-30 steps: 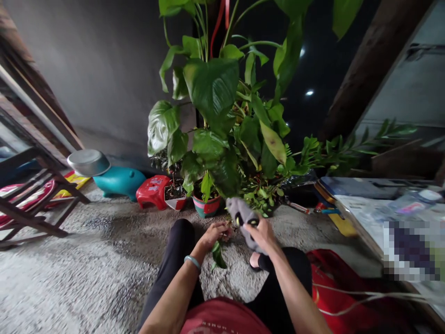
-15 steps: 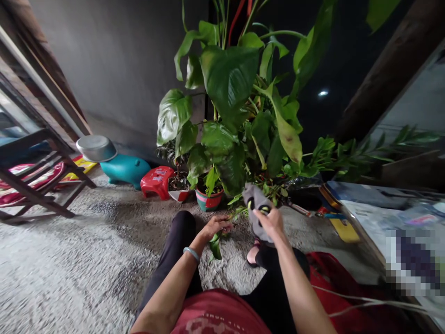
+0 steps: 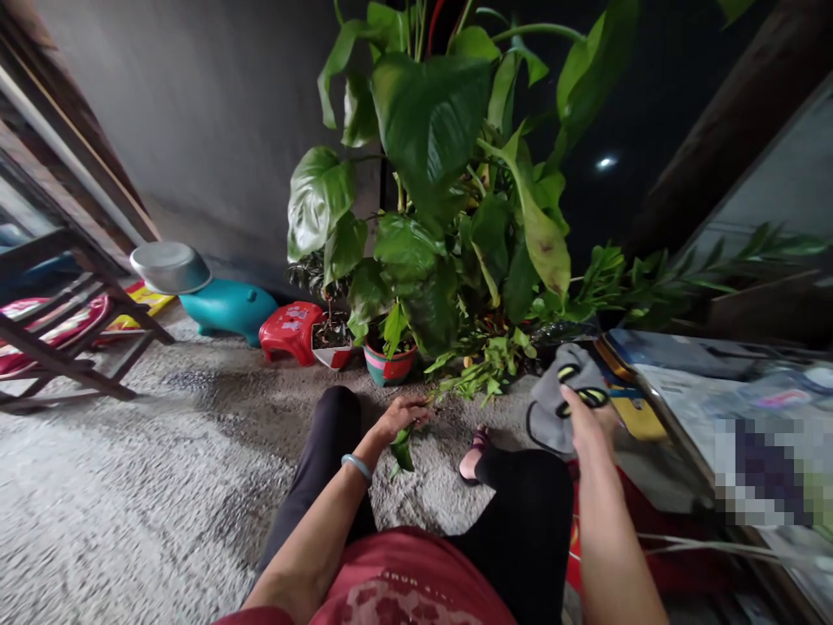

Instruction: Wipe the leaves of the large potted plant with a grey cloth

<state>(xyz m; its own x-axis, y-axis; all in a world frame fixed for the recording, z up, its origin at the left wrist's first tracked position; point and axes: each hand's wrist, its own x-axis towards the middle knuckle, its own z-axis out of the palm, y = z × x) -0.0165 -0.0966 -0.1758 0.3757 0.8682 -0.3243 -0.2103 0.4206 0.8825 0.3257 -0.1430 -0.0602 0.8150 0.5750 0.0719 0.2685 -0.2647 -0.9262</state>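
Note:
Between the fingers of my left hand [image 3: 400, 418] is a cut leafy stem [image 3: 402, 451], its green leaf hanging below the palm. Further right, my right hand [image 3: 592, 425] is closed on a grey cloth [image 3: 550, 408] and scissors [image 3: 589, 397] with black and yellow loop handles; the cloth hides the blades. A heap of green cuttings [image 3: 485, 369] lies on the ground ahead, beyond my left fingertips. Behind it rises a large leafy plant [image 3: 433, 130], with a pink and green pot [image 3: 389, 363] at the foot of its leaves.
Along the wall stand a white and red pot [image 3: 331, 356], a red stool [image 3: 291, 334], a teal animal-shaped seat [image 3: 227, 308] and a metal basin [image 3: 170, 266]. A wooden chair [image 3: 84, 312] is at left. On the right are a cluttered table [image 3: 677, 382] and a red bag [image 3: 641, 512].
My right hand has swung right with the grey cloth and scissors, away from the cuttings, uncovering them and my foot. My left hand stays almost in place with the stem.

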